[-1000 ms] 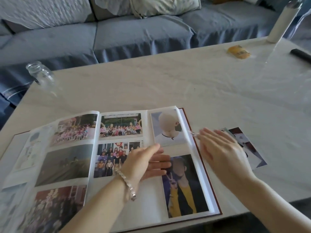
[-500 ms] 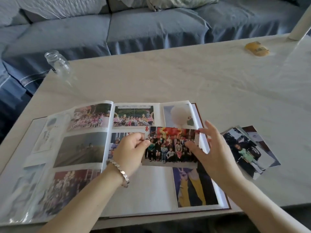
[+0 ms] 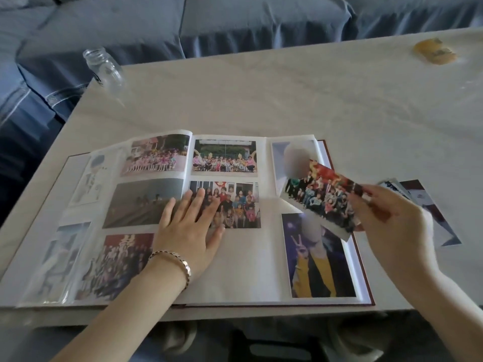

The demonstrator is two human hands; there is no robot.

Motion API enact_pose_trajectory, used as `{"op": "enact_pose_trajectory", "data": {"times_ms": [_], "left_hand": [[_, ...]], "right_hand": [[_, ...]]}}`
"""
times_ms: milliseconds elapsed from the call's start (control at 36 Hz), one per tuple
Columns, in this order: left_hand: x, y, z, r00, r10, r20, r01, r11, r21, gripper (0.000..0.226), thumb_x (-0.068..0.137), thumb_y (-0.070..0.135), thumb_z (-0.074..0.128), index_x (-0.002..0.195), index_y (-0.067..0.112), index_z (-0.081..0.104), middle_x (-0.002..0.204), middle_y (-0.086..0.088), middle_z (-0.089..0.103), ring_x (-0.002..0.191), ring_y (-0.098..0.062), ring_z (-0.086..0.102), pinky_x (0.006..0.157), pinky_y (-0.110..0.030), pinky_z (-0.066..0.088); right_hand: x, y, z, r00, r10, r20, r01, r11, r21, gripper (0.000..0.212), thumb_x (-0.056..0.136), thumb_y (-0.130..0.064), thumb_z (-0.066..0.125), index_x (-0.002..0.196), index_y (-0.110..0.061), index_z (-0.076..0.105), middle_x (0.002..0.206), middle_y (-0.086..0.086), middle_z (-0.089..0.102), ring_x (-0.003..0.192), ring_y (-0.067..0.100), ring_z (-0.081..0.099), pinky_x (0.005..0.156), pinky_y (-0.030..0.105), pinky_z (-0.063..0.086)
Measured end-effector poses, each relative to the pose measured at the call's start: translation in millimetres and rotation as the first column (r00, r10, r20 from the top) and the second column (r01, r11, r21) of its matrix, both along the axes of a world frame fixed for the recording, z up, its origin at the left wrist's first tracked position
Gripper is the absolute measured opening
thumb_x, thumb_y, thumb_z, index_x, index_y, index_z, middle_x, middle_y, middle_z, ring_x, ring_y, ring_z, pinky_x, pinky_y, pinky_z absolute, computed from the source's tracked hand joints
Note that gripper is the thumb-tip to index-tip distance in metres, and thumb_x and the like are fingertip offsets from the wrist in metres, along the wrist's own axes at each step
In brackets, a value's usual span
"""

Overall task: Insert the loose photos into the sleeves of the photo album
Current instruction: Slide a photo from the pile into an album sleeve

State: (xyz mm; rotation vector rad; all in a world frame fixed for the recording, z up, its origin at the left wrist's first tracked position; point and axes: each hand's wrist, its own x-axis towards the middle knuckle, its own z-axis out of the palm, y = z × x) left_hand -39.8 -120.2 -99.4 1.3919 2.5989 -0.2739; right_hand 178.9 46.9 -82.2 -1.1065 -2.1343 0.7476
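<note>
A loose group photo (image 3: 321,197) is pinched at its 4 o'clock end between the thumb and fingers of the right hand (image 3: 392,226). It is held face up over the 3 o'clock edge of the open photo album (image 3: 235,270), partly covering two portraits already sleeved there. The left hand (image 3: 190,231) is laid flat on the page near the spine, fingers straight, grasping nothing. More loose photos (image 3: 433,212) are stacked on the table at 3 o'clock of the album.

The held print's long axis is seen to run from about 10 o'clock to 4 o'clock, with the red banner at the top of its picture turned toward 1 o'clock. It is therefore skewed against the sleeved prints, whose edges lie square to the page.

If it were fed in at this slant, a leading corner would probably be caught on the sleeve film and creased. Since only one end is gripped, the free end could sag or buckle when pushed. The glossy face could also be smudged by the thumb. Which sleeve is meant cannot be told; a blank area is visible at 5 o'clock of the left hand.
</note>
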Motion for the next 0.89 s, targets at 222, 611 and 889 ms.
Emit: {"op": "enact_pose_trajectory", "data": {"times_ms": [222, 611, 889], "left_hand": [[1, -2, -2, 0.999, -0.021, -0.038, 0.022, 1.0, 0.019, 0.086, 0.066, 0.057, -0.027, 0.148, 0.036, -0.008, 0.157, 0.005, -0.011, 0.145, -0.015, -0.013, 0.104, -0.032, -0.024], [1, -3, -4, 0.999, -0.021, -0.031, 0.023, 0.998, 0.058, 0.086, 0.068, 0.058, -0.022, 0.149, 0.036, 0.0, 0.158, 0.004, -0.003, 0.146, -0.015, -0.008, 0.106, -0.032, -0.022], [2, -3, -4, 0.999, -0.013, -0.052, 0.015, 0.999, 0.029, 0.086, 0.066, 0.056, -0.025, 0.148, 0.038, -0.007, 0.158, 0.007, -0.011, 0.145, -0.013, -0.013, 0.104, -0.032, -0.024]], "right_hand": [[5, -9, -8, 0.992, 0.101, 0.082, -0.081, 0.971, -0.224, 0.027, 0.083, -0.008, 0.064, 0.11, -0.003, 0.067, 0.076, -0.002, 0.063, 0.065, -0.004, 0.058, 0.046, 0.005, 0.045], [19, 6, -14, 0.98, 0.172, 0.097, -0.079, 0.792, -0.605, 0.011, 0.082, -0.003, 0.066, 0.091, -0.009, 0.067, 0.065, -0.001, 0.07, 0.051, 0.01, 0.066, 0.044, 0.02, 0.052], [22, 7, -8, 0.906, 0.387, 0.169, -0.173, 0.705, -0.687, 0.003, 0.081, -0.01, 0.067, 0.081, -0.013, 0.068, 0.059, -0.003, 0.07, 0.051, 0.009, 0.065, 0.044, 0.016, 0.048]]}}
